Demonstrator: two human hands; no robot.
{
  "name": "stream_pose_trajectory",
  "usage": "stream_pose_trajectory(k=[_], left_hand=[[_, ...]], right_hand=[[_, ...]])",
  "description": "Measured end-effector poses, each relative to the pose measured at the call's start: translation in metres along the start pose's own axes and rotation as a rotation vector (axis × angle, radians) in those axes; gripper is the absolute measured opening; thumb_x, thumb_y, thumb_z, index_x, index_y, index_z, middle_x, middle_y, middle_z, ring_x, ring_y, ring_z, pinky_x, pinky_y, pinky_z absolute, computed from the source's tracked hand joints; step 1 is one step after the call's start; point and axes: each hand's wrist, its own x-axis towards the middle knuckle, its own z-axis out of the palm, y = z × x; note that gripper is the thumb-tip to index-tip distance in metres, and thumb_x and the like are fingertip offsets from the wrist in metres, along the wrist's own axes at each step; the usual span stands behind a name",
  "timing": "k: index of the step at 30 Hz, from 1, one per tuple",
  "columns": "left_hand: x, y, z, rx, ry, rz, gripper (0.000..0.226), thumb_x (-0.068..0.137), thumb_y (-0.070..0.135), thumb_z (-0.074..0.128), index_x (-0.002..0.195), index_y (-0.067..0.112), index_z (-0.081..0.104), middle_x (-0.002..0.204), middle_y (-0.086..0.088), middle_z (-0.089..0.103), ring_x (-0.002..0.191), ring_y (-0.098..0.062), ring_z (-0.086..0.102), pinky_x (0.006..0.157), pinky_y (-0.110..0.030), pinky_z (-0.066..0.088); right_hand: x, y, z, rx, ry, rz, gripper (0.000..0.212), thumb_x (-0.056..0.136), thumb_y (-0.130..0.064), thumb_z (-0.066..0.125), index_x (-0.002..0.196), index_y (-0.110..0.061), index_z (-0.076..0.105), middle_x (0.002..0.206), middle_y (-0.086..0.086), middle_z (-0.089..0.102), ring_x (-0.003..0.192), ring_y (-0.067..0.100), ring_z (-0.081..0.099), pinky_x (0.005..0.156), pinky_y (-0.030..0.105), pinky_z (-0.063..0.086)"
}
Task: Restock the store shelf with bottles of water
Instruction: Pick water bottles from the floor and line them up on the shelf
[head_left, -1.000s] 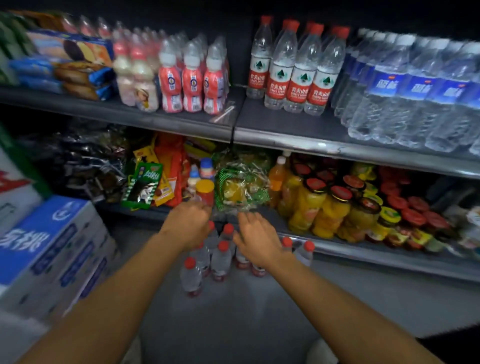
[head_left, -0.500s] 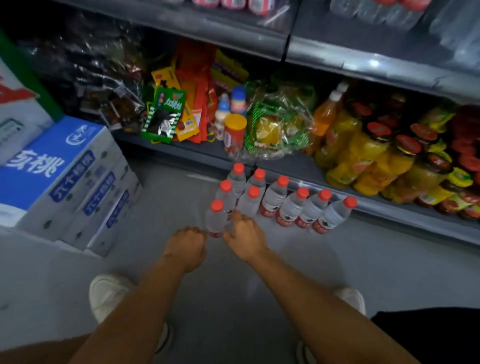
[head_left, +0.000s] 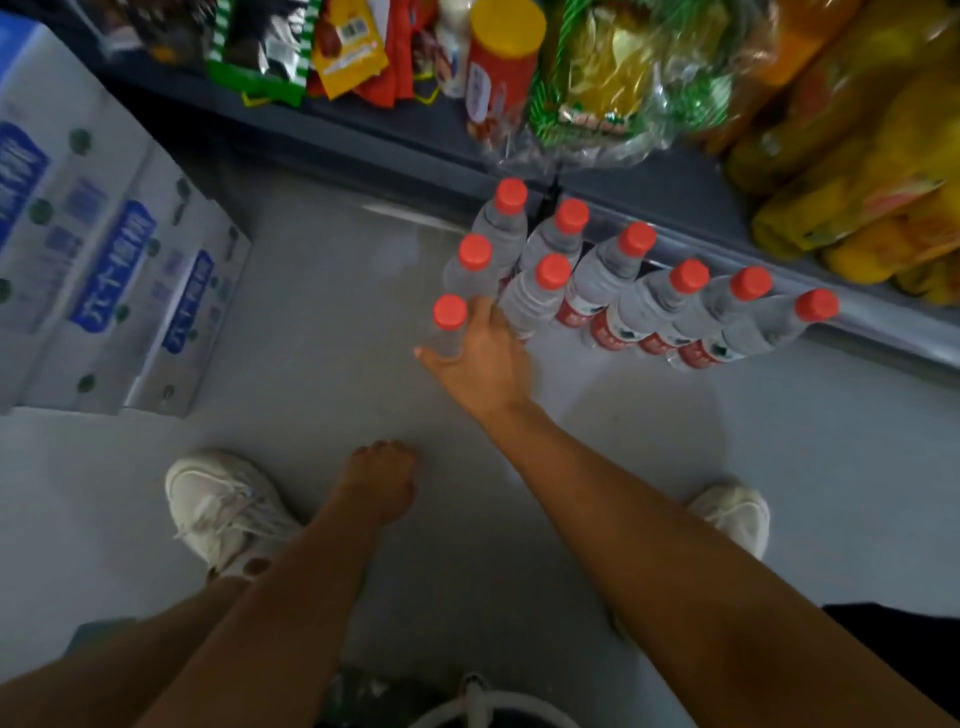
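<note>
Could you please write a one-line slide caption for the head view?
Right hand reaches the nearest of nine red-capped water bottles standing on the floor below the shelf; left hand hangs free.
</note>
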Motion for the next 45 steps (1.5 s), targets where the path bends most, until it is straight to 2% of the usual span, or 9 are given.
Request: stream_pose_trajectory(k=[4,9,16,20,25,28,33,40,45], left_hand=[[0.010,0.004,0.005,0.014,-0.018,-0.002,0.039,0.097,0.027,0.041,0.131,0.010,0.050,0.137,-0.009,0.048,0.128,-0.026,0.045,0.103,-0.035,0.037],[0.009,0.003,0.007,0.051,-0.008,-0.001,0.040,0.097,0.029,0.040,0.131,0.011,0.048,0.138,-0.010,0.047,0.129,-0.026,0.044,0.104,-0.035,0.036],[-0.017,0.003,-0.033,0.073,0.119,-0.019,0.035,0.093,0.023,0.044,0.126,0.012,0.051,0.131,-0.009,0.053,0.122,-0.027,0.050,0.097,-0.032,0.040],[-0.044,0.013,-0.075,0.103,0.252,-0.019,0.031,0.092,0.023,0.046,0.120,0.012,0.055,0.126,-0.010,0.056,0.118,-0.027,0.053,0.095,-0.034,0.042],[-0.086,0.030,-0.139,0.144,0.443,0.018,0.032,0.093,0.024,0.046,0.122,0.013,0.054,0.125,-0.010,0.056,0.116,-0.028,0.053,0.095,-0.036,0.042],[-0.111,0.043,-0.184,0.150,0.564,0.043,0.032,0.093,0.024,0.047,0.123,0.013,0.052,0.127,-0.010,0.054,0.117,-0.028,0.053,0.094,-0.035,0.042],[-0.151,0.065,-0.272,0.196,0.818,0.092,0.032,0.091,0.028,0.049,0.118,0.014,0.057,0.115,-0.010,0.059,0.106,-0.031,0.056,0.083,-0.038,0.047],[-0.194,0.092,-0.394,0.269,1.056,0.157,0.031,0.094,0.031,0.046,0.117,0.012,0.054,0.121,-0.009,0.055,0.115,-0.028,0.051,0.088,-0.037,0.042],[-0.200,0.095,-0.471,0.223,1.230,0.234,0.027,0.094,0.028,0.046,0.113,0.010,0.055,0.114,-0.009,0.056,0.105,-0.028,0.053,0.072,-0.033,0.036]], right_hand=[[0.005,0.001,0.004,-0.039,0.074,-0.047,0.066,0.073,-0.049,0.076,0.116,-0.005,0.049,0.115,0.016,0.059,0.105,0.036,0.058,0.077,0.039,0.047],[0.007,0.001,0.001,-0.013,0.048,-0.064,0.064,0.073,-0.047,0.076,0.115,-0.007,0.050,0.112,0.016,0.062,0.101,0.036,0.060,0.075,0.037,0.046],[-0.017,-0.003,-0.043,0.031,0.033,-0.076,0.059,0.071,-0.047,0.073,0.112,-0.010,0.053,0.103,0.012,0.068,0.093,0.034,0.064,0.071,0.036,0.050],[-0.033,-0.016,-0.095,0.021,0.096,-0.146,0.059,0.063,-0.057,0.064,0.106,-0.017,0.056,0.092,0.006,0.068,0.086,0.030,0.065,0.063,0.034,0.050],[-0.052,-0.037,-0.183,0.022,0.227,-0.198,0.056,0.066,-0.052,0.072,0.109,-0.019,0.058,0.101,0.010,0.070,0.097,0.034,0.064,0.073,0.037,0.052],[-0.062,-0.049,-0.232,0.023,0.320,-0.261,0.053,0.063,-0.057,0.072,0.103,-0.024,0.060,0.098,0.005,0.071,0.094,0.029,0.065,0.069,0.034,0.051],[-0.075,-0.074,-0.321,-0.063,0.497,-0.309,0.058,0.064,-0.063,0.070,0.103,-0.023,0.060,0.098,0.007,0.070,0.095,0.031,0.064,0.068,0.033,0.045],[-0.063,-0.107,-0.420,-0.065,0.695,-0.341,0.053,0.066,-0.059,0.071,0.097,-0.017,0.058,0.089,0.002,0.067,0.088,0.025,0.063,0.065,0.032,0.047],[-0.023,-0.140,-0.481,-0.030,0.812,-0.383,0.050,0.065,-0.061,0.071,0.092,-0.020,0.061,0.077,-0.003,0.065,0.075,0.018,0.062,0.060,0.033,0.053]])
